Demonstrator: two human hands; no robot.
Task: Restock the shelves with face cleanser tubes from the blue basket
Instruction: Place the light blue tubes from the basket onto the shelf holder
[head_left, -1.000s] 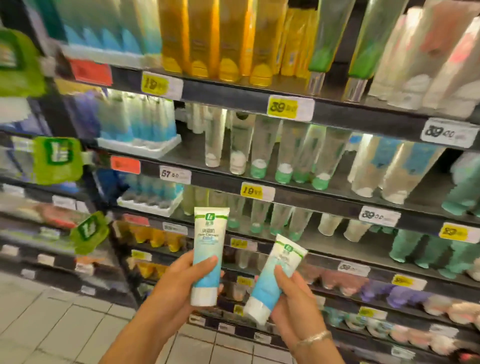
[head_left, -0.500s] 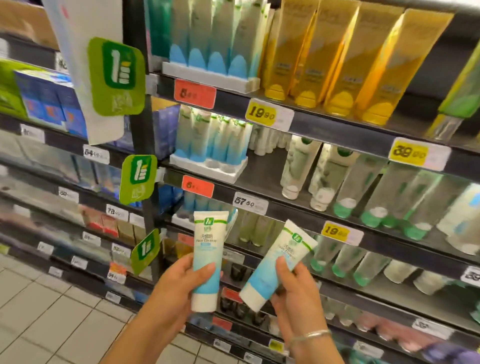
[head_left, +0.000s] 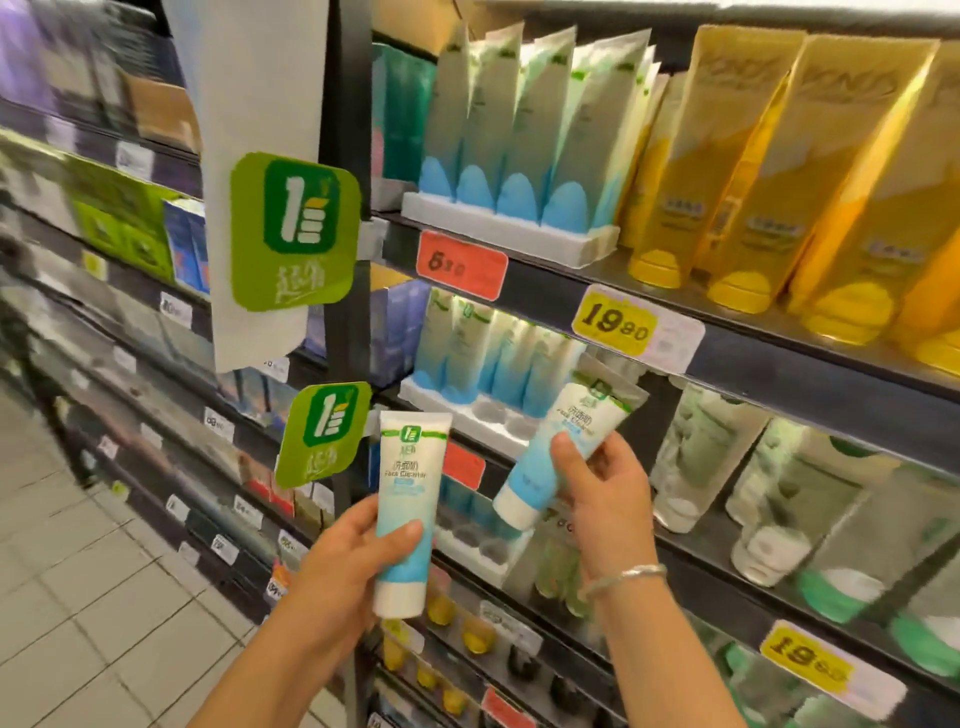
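My left hand (head_left: 347, 564) grips a white and blue face cleanser tube (head_left: 409, 499), upright with its cap down, in front of the shelf post. My right hand (head_left: 602, 488) holds a second, matching tube (head_left: 558, 447) tilted up to the right, its crimped end near a white tray (head_left: 470, 413) of the same tubes on the second shelf. That tray shows open slots at its front. Another full tray of these tubes (head_left: 511, 236) stands on the shelf above. The blue basket is out of view.
Yellow tubes (head_left: 779, 171) fill the upper shelf to the right, and pale green-capped tubes (head_left: 769, 483) stand right of my right hand. Green tags (head_left: 293, 231) stick out from the black post (head_left: 350, 208). A tiled floor (head_left: 78, 597) lies lower left.
The view has swung left and closer to the shelves. My right hand has lifted its tube up toward the second-shelf tray; my left hand still holds its tube upright.
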